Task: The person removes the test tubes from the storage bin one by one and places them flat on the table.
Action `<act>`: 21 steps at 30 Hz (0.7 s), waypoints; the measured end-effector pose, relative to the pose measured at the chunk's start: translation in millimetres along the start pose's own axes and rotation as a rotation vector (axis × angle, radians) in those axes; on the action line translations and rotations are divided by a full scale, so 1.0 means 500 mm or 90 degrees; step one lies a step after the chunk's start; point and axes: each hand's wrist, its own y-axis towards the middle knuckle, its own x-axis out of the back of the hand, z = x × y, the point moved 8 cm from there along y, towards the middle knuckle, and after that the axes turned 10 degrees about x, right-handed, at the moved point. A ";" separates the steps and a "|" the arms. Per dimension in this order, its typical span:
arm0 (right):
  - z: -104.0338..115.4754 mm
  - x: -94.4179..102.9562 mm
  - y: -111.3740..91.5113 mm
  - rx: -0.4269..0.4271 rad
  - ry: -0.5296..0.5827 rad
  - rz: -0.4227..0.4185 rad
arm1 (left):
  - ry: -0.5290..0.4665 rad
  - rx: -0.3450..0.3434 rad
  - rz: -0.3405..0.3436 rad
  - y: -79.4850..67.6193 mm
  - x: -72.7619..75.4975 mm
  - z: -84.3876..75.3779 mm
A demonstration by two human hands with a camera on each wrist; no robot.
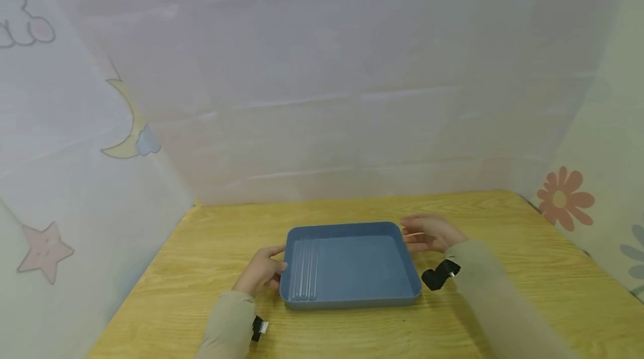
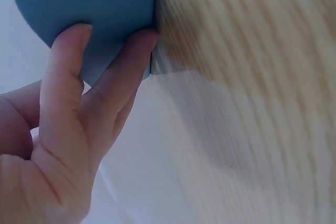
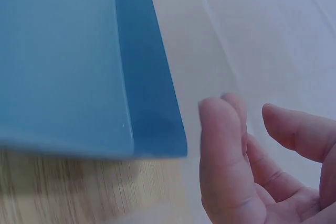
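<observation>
A blue tray (image 1: 359,267), ridged near its left end, sits on a wooden table (image 1: 201,264). Left of the tray, the left hand (image 1: 261,269) rests extended fingers against its outer wall; just right of the tray, the right hand (image 1: 429,232) is relaxed, fingers apart from it.
</observation>
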 end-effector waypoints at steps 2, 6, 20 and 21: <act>0.001 -0.013 0.002 -0.001 0.003 0.003 | 0.001 0.001 -0.001 0.002 0.000 0.000; 0.001 -0.043 0.011 -0.003 0.014 0.013 | 0.004 0.007 -0.006 0.006 0.000 0.001; -0.013 -0.128 0.047 -0.046 0.029 0.008 | -0.004 0.011 -0.011 0.007 0.001 -0.001; -0.013 -0.131 0.048 -0.047 0.029 0.007 | -0.004 0.009 -0.009 0.007 0.000 -0.001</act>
